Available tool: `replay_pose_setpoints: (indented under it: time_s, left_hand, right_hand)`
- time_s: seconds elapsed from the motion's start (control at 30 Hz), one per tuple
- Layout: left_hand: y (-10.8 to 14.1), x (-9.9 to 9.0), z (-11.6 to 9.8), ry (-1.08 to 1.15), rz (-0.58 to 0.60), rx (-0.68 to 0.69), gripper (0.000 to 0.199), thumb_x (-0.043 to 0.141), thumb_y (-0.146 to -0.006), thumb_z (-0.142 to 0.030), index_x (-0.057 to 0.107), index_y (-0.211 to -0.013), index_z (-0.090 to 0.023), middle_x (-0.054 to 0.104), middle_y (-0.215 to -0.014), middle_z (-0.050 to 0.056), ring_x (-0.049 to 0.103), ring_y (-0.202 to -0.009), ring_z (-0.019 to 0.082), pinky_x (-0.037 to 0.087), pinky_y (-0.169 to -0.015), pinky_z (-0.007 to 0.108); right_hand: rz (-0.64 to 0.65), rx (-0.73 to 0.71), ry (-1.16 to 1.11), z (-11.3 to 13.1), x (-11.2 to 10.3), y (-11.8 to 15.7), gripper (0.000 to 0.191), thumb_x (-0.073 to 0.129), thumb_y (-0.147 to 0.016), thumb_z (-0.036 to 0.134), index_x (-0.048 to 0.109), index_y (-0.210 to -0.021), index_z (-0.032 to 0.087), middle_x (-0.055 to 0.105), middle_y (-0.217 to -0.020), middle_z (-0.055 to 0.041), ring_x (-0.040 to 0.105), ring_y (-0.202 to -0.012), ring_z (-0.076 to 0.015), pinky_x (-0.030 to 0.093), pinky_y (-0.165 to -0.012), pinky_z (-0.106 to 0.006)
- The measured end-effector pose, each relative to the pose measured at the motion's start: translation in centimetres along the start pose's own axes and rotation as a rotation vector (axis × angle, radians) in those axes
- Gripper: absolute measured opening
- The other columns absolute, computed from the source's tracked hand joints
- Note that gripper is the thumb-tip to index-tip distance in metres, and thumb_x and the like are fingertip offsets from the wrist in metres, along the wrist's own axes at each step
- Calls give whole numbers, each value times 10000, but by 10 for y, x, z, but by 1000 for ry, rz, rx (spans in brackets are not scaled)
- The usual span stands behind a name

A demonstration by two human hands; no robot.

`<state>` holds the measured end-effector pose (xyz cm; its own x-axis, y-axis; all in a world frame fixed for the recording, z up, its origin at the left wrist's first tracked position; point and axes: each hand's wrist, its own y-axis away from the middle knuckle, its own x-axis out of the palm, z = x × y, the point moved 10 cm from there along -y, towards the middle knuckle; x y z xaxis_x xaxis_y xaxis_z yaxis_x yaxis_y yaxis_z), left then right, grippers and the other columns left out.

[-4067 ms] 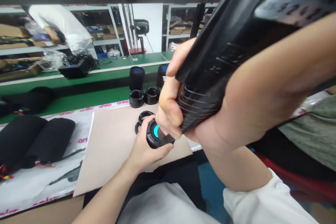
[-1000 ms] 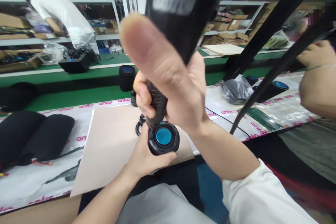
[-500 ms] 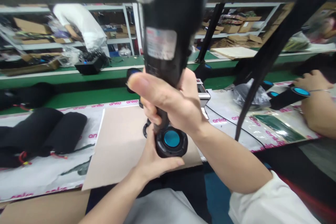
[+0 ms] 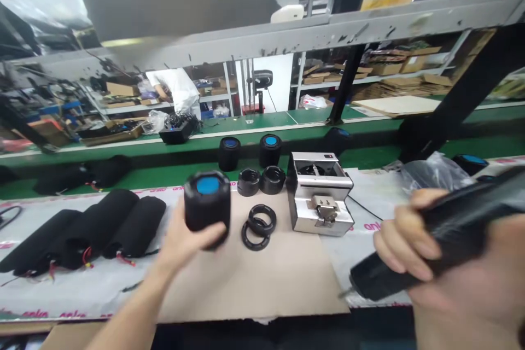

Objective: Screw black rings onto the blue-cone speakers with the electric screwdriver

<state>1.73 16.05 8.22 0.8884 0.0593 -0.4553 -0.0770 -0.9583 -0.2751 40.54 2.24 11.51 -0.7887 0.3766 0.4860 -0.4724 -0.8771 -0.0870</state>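
My left hand (image 4: 180,243) is closed round a black cylindrical speaker (image 4: 205,210) with a blue disc on top, held upright over a cardboard sheet (image 4: 246,284). In my right hand (image 4: 463,290), at the right, is a black electric screwdriver (image 4: 455,229); its bit points down and left, clear of the speaker. Right of the speaker, two black rings (image 4: 262,219) overlap on the cardboard. Behind them stand a pair of short black ring-shaped parts (image 4: 248,181). A metal screw feeder (image 4: 320,197) sits to their right.
Several black fabric-covered cylinders (image 4: 139,224) with red wire ends lie at the left. Two blue-topped speakers (image 4: 270,149) stand at the back. A clear plastic bag (image 4: 438,172) lies at the right. An overhead shelf beam (image 4: 246,44) crosses above, and a person (image 4: 176,87) bends across the aisle.
The screwdriver has swung from above the speaker down to the right. My left hand has carried the speaker left and turned it upright. The view has shifted, showing the rings and screw feeder.
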Motion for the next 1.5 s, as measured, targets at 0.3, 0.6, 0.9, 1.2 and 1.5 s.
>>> replay_pose_setpoints:
  time_s: [0.3,0.6,0.9,1.2,1.5]
  left_hand:
    - [-192,-41,81,-407,21,-337,436,785,-923,-394,669,-1249,-129,746,-1182,114,744,-1026,263,629,-901,449]
    - [-257,7,56,-258,-67,-6,924,833,-866,-459,378,-1602,-136,425,-1669,218,394,-1563,377,330,-1289,508]
    - [-246,67,51,-18,-70,81,950,966,-601,-284,532,-1424,-87,655,-1411,219,632,-1341,358,452,-1202,486]
    - [-111,-32,11,-51,-47,186,895,971,-584,-408,635,-1391,-219,701,-1396,96,642,-1336,375,464,-1208,523]
    - [47,13,18,32,306,87,1054,966,-618,-436,477,-1539,-283,584,-1556,166,578,-1432,445,469,-1218,591]
  right_hand:
    - [-238,413,-259,-145,-102,4,569,1029,-557,490,652,-855,184,465,-548,77,375,-368,-32,404,-345,-182]
    - [-221,378,-326,-144,-106,2,517,1007,-622,475,679,-883,172,460,-553,79,365,-361,-23,401,-338,-171]
    - [-226,360,-287,-140,-105,0,544,1018,-564,491,672,-849,183,458,-544,83,359,-370,-25,395,-350,-164]
    - [-170,321,-200,-123,-93,6,556,1003,-569,525,648,-860,211,446,-528,94,356,-346,-28,379,-356,-164]
    - [283,297,867,-117,74,13,491,829,-780,415,665,-1213,252,685,-803,4,586,-515,-158,494,-500,-301]
